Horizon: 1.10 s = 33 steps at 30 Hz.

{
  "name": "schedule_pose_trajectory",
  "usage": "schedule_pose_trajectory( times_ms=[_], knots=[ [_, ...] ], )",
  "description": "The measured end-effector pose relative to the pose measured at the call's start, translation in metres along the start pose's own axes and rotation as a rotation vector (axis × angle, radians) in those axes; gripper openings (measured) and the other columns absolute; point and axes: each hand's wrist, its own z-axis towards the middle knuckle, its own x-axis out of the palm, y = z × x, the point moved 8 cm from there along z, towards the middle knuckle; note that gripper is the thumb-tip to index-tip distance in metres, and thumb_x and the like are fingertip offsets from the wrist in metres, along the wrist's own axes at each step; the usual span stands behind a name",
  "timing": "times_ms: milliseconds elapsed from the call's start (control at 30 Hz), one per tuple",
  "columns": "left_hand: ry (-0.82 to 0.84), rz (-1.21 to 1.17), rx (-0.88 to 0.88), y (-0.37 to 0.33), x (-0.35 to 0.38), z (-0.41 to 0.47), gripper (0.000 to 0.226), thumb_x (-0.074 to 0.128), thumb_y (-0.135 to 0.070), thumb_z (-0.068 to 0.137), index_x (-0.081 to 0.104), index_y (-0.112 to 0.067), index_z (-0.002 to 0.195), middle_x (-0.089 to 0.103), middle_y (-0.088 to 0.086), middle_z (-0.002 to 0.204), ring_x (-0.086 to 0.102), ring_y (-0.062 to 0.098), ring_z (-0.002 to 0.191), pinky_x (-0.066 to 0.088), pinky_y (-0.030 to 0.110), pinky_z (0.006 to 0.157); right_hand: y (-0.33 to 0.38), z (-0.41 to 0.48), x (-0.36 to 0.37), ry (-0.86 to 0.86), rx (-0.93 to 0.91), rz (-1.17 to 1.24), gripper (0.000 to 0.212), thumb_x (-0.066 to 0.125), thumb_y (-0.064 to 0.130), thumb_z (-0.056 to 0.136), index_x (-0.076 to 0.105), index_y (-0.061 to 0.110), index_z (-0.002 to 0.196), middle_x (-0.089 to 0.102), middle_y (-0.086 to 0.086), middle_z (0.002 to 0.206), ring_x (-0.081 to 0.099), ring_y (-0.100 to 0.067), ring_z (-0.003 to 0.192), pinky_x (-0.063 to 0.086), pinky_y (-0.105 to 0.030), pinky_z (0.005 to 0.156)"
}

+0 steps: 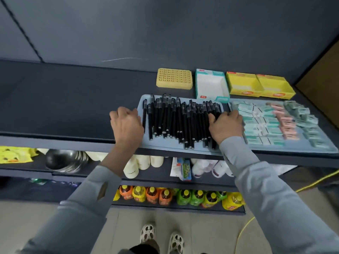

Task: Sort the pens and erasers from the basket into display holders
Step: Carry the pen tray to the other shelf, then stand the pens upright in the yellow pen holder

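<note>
Several black pens [179, 121] lie side by side on a light blue tray [165, 146] on the top shelf. My left hand [126, 125] curls around the tray's left edge. At the right edge my right hand [226, 126] grips the tray, its fingers bent over the outermost pens. A second blue tray [328, 146] to the right carries several green, pink and grey erasers [266, 123]. Behind the trays stand a yellow holder with a grid of holes [174, 78], an open white and teal box [211, 85], and two open yellow boxes [244, 83].
The dark shelf top [64, 99] stretches to the left of the trays, with a dark wall behind it. Lower shelves hold metal bowls [64, 160], white bottles [143, 162] and coloured drink bottles [165, 196]. A yellow cable [244, 228] runs across the floor.
</note>
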Motion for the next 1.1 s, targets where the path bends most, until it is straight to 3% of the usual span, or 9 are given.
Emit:
schedule_pose_trajectory(
  times_ms=[100,200,400,533,633,733,867,933,1100],
  knots=[
    [-0.043,-0.072,0.043,-0.016,-0.012,-0.003,0.042,0.037,-0.030,0.099,0.065,0.001,0.096,0.057,0.022,0.095,0.048,0.037,0.089,0.035,0.044,0.083,0.013,-0.002,-0.013,-0.152,-0.164,0.046,0.057,0.029,0.039,0.099,0.057,-0.006,0.118,0.050,-0.033,0.122,0.044,-0.044,0.115,0.031,-0.047,0.099],
    [0.106,0.018,0.109,-0.043,-0.013,-0.001,0.082,0.011,-0.061,0.092,0.062,0.003,0.096,0.061,0.023,0.087,0.054,0.036,0.085,0.037,0.045,0.083,0.051,-0.010,-0.020,-0.162,-0.404,0.120,0.065,0.025,0.048,0.094,0.061,-0.001,0.118,0.055,-0.028,0.112,0.049,-0.043,0.102,0.035,-0.046,0.094],
    [0.363,0.057,-0.008,-0.062,-0.014,0.013,0.088,0.044,-0.066,0.088,0.033,0.004,0.140,0.044,0.026,0.131,0.043,0.040,0.119,0.036,0.042,0.099,0.081,-0.021,-0.001,-0.059,-0.575,0.057,0.062,0.049,0.055,0.093,0.053,0.008,0.134,0.048,-0.019,0.122,0.047,-0.040,0.109,0.036,-0.045,0.099],
    [0.445,0.097,-0.041,-0.065,-0.005,0.021,0.075,0.059,-0.055,0.083,0.040,0.001,0.130,0.043,0.020,0.126,0.047,0.036,0.113,0.042,0.035,0.086,0.086,-0.019,-0.001,-0.028,-0.568,0.041,0.064,0.049,0.055,0.093,0.049,0.009,0.137,0.044,-0.017,0.126,0.043,-0.037,0.113,0.033,-0.042,0.102],
    [0.428,0.001,-0.036,-0.066,-0.002,0.029,0.033,0.062,-0.037,0.085,0.050,-0.007,0.093,0.054,0.012,0.102,0.056,0.030,0.097,0.040,0.031,0.069,0.087,-0.019,-0.001,-0.020,-0.570,0.041,0.064,0.049,0.055,0.093,0.048,0.009,0.137,0.042,-0.016,0.126,0.042,-0.036,0.114,0.032,-0.040,0.103],
    [0.402,-0.007,-0.022,-0.067,-0.005,0.031,0.030,0.059,-0.022,0.087,0.036,-0.015,0.069,0.052,0.006,0.082,0.051,0.025,0.076,0.037,0.031,0.062,0.086,-0.020,-0.002,-0.014,-0.570,0.054,0.064,0.049,0.055,0.093,0.048,0.009,0.137,0.042,-0.016,0.126,0.041,-0.035,0.114,0.031,-0.039,0.104],
    [0.401,-0.070,-0.029,-0.066,-0.008,0.033,0.016,0.057,-0.019,0.089,0.046,-0.007,0.091,0.054,0.011,0.094,0.057,0.031,0.087,0.037,0.032,0.063,0.087,-0.020,-0.002,0.015,-0.569,0.070,0.064,0.048,0.054,0.093,0.046,0.010,0.139,0.040,-0.015,0.128,0.039,-0.035,0.117,0.030,-0.039,0.106],
    [0.357,-0.167,-0.080,-0.058,-0.013,0.035,0.031,0.056,-0.021,0.091,0.045,0.000,0.111,0.055,0.015,0.103,0.058,0.035,0.094,0.040,0.034,0.068,0.086,-0.020,-0.003,0.038,-0.572,0.078,0.064,0.048,0.054,0.094,0.044,0.011,0.141,0.039,-0.015,0.130,0.038,-0.035,0.119,0.029,-0.039,0.107],
    [0.175,-0.798,-0.129,-0.047,-0.029,0.039,0.025,0.054,-0.014,0.091,0.041,-0.010,0.113,0.060,0.008,0.091,0.058,0.017,0.069,0.048,0.024,0.055,0.087,-0.020,-0.020,0.021,-0.593,0.146,0.060,0.048,0.050,0.095,0.043,0.012,0.141,0.042,-0.013,0.132,0.039,-0.033,0.122,0.033,-0.038,0.104]
  ],
)
